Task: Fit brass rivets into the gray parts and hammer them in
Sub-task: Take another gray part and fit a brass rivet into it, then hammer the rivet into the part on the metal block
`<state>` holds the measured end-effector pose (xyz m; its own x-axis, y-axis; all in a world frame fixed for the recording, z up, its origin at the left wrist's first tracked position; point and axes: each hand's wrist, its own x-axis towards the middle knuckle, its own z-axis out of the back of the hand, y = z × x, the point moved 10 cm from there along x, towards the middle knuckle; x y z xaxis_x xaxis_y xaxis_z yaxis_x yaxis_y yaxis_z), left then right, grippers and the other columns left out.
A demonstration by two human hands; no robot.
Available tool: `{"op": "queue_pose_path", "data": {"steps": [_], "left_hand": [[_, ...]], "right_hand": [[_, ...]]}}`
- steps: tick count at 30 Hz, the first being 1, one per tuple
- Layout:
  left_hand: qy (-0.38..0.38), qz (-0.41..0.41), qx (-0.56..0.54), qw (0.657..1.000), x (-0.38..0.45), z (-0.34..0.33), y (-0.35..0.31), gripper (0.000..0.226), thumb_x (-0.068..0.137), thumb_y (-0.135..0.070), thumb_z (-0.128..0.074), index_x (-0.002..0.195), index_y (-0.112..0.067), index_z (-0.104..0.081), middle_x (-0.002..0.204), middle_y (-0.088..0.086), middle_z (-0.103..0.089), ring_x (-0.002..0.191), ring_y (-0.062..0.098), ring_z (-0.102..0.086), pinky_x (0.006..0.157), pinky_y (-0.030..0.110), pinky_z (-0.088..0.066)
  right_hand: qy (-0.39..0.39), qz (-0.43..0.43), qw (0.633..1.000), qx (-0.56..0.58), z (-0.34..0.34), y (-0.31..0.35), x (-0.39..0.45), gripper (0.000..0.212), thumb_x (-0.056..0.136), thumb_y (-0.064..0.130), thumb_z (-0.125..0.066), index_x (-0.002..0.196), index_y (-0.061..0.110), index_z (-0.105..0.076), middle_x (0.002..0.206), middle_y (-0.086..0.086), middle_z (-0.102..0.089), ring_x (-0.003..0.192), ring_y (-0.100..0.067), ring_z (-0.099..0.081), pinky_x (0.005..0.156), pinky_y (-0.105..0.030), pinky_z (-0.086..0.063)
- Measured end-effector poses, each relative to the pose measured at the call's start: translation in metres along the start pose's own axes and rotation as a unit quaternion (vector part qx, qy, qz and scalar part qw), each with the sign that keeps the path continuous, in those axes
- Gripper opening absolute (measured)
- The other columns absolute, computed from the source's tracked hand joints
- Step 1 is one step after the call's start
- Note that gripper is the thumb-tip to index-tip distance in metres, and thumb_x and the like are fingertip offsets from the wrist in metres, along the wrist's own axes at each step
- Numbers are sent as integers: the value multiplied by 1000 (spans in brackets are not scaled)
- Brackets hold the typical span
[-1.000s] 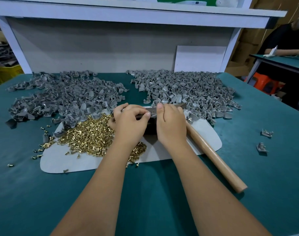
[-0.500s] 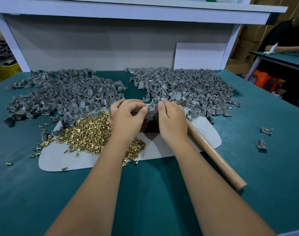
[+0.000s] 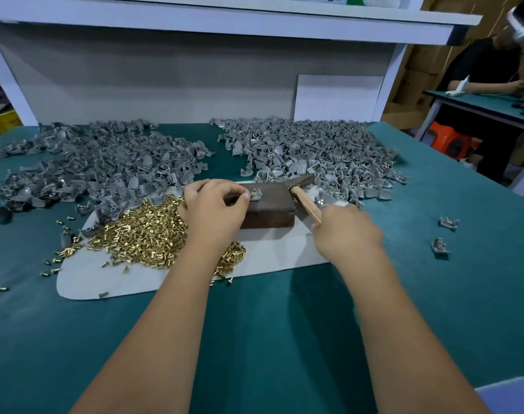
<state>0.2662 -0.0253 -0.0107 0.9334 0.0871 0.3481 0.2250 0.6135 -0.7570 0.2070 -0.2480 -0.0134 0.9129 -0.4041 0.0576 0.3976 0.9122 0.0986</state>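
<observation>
Gray part (image 3: 255, 195) with its brass rivet (image 3: 254, 191) sits mid-frame on the block (image 3: 269, 209), pinched by the left hand (image 3: 214, 209); right hand (image 3: 346, 233), blurred, grips the hammer (image 3: 304, 201).

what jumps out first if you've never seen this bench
Two big heaps of gray parts across the far side of the green table, and a glinting pile of brass rivets at front left. Between them, the left hand steadies a riveted part on a dark block.

Two heaps of gray parts (image 3: 105, 168), one heap of brass rivets (image 3: 147, 234), one hammer (image 3: 304, 201), one block (image 3: 269, 210), two hands (image 3: 216, 210).
</observation>
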Motion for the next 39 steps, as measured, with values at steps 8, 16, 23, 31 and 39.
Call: {"op": "queue_pose_path", "data": {"steps": [8,16,23,31,39], "left_hand": [[-10,39,20,999,-4,3,5,11,88,-44,-65,76,-43,-65,100,-29,-57,126,15,-31,94,38,-16],[-27,49,29,998,-6,4,6,14,88,-48,-65,74,-45,-63,99,-26,-56,125,14,-31,99,43,-18],[-41,57,20,997,-6,5,6,14,86,-45,-68,73,-45,-66,95,-27,-60,122,9,-28,106,51,-18],[-55,64,0,996,-8,5,8,25,84,-44,-71,62,-48,-59,83,-32,-54,125,10,-30,103,47,-15],[-53,61,0,997,-8,4,8,24,85,-46,-70,62,-48,-61,80,-34,-53,126,10,-31,99,44,-16]], "right_hand": [[-100,3,987,123,30,-7,-9,20,93,20,-52,93,14,-33,72,-1,-51,54,-22,-40,49,-30,-27],[-124,98,966,207,55,6,-38,47,94,32,-50,129,61,-39,99,11,-66,82,-23,-58,61,-30,-39],[-185,126,971,87,54,24,-63,58,96,28,-41,135,61,-15,68,6,-35,62,-19,-33,52,-32,-22],[-184,131,974,33,56,28,-65,64,95,25,-43,137,60,-10,65,5,-31,66,-23,-42,49,-30,-17],[-179,133,973,53,63,23,-63,68,94,24,-44,133,64,-6,60,5,-33,53,-15,-26,45,-29,-19]]}}
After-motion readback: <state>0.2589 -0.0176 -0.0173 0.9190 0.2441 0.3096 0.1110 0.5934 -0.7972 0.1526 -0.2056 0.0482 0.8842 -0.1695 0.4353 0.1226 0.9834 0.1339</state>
